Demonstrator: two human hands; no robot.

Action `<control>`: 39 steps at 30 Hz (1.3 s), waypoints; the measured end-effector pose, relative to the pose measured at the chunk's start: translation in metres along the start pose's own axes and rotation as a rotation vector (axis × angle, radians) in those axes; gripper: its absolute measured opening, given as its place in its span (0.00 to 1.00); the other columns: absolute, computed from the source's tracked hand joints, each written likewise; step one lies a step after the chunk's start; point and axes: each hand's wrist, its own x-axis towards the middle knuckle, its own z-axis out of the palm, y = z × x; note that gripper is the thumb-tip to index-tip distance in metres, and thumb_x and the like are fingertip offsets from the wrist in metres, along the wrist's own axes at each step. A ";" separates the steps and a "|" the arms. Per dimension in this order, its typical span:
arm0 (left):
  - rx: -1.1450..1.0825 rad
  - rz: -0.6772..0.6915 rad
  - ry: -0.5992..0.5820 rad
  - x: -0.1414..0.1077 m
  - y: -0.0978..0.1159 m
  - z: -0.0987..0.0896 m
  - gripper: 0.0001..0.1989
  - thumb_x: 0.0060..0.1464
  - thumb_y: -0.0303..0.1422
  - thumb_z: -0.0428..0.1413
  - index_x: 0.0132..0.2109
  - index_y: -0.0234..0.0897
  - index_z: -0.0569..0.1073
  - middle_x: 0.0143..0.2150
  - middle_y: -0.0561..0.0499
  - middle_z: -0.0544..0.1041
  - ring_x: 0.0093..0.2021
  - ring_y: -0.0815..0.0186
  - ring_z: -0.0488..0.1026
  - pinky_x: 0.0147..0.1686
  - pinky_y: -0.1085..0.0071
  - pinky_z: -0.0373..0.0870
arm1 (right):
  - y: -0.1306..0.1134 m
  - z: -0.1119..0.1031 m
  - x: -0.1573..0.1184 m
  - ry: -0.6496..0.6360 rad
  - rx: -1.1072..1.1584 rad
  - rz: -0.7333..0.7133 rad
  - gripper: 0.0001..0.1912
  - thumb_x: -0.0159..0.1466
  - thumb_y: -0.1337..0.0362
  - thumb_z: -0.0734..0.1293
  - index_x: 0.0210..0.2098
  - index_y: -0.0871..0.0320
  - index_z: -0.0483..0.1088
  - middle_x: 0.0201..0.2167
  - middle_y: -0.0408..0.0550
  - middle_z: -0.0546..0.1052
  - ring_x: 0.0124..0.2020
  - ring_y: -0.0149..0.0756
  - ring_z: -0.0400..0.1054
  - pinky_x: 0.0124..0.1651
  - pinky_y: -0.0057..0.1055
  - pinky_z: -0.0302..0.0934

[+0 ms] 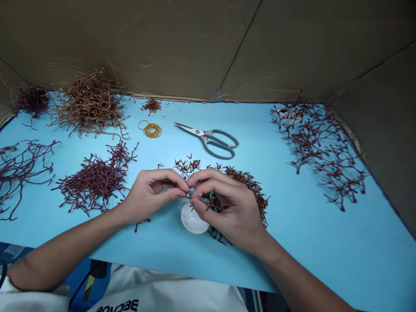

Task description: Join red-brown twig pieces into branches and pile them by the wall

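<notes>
My left hand [156,190] and my right hand [227,203] meet fingertip to fingertip above the table, both closed in a pinch. What lies between the fingers is tiny and mostly covered; I cannot make it out. Just below the fingertips sits a small round white dish [195,220]. A pile of short reddish-brown twig pieces [242,175] spreads under and behind my right hand, partly covered by it. A few loose bits [186,166] lie beyond my fingertips. Left of my left hand is a heap of dark purplish-brown twigs [95,182].
Grey-handled scissors [208,141] and yellow rubber bands [152,129] lie toward the back. A tangle of light-brown twigs [91,106] stands at back left, with branching dark twigs [24,167] at far left. More forked twigs [318,138] cover the right side. Cardboard walls [162,52] enclose the blue table.
</notes>
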 end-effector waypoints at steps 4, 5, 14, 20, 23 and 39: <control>0.007 -0.018 0.015 0.000 0.000 0.000 0.05 0.59 0.32 0.70 0.40 0.36 0.85 0.38 0.45 0.85 0.39 0.64 0.82 0.42 0.71 0.81 | 0.000 0.000 0.000 -0.003 -0.001 0.013 0.06 0.66 0.72 0.73 0.35 0.54 0.78 0.44 0.50 0.83 0.41 0.37 0.79 0.44 0.36 0.76; 0.013 -0.017 0.014 0.000 0.000 0.000 0.05 0.59 0.32 0.70 0.40 0.35 0.85 0.38 0.45 0.85 0.40 0.64 0.82 0.42 0.71 0.81 | 0.000 0.000 0.000 -0.002 -0.003 0.013 0.06 0.65 0.72 0.73 0.35 0.54 0.78 0.43 0.50 0.84 0.41 0.37 0.79 0.44 0.36 0.76; 0.033 0.007 0.000 0.000 0.000 -0.001 0.03 0.60 0.29 0.69 0.41 0.36 0.85 0.39 0.45 0.85 0.40 0.65 0.82 0.43 0.72 0.81 | 0.000 0.000 0.001 -0.003 -0.014 -0.007 0.06 0.65 0.73 0.73 0.35 0.55 0.77 0.43 0.50 0.83 0.40 0.36 0.79 0.42 0.34 0.76; 0.089 0.030 -0.010 0.000 0.002 -0.002 0.04 0.61 0.31 0.69 0.41 0.36 0.85 0.39 0.44 0.86 0.41 0.63 0.82 0.43 0.70 0.81 | -0.001 0.000 0.001 -0.014 -0.010 0.011 0.06 0.65 0.72 0.73 0.35 0.54 0.77 0.42 0.50 0.83 0.39 0.36 0.79 0.42 0.35 0.76; 0.119 0.059 -0.032 0.000 0.003 -0.004 0.03 0.61 0.30 0.69 0.41 0.36 0.86 0.39 0.44 0.86 0.40 0.63 0.83 0.43 0.70 0.81 | 0.000 0.000 0.001 -0.020 -0.002 0.008 0.06 0.66 0.72 0.73 0.35 0.54 0.77 0.42 0.50 0.83 0.39 0.36 0.79 0.41 0.34 0.76; -0.023 0.026 -0.107 -0.001 0.005 -0.010 0.19 0.54 0.24 0.72 0.47 0.37 0.73 0.37 0.47 0.86 0.37 0.67 0.85 0.42 0.75 0.82 | -0.001 0.001 0.000 -0.046 0.006 -0.045 0.07 0.65 0.73 0.74 0.36 0.55 0.78 0.42 0.47 0.82 0.42 0.33 0.79 0.47 0.30 0.74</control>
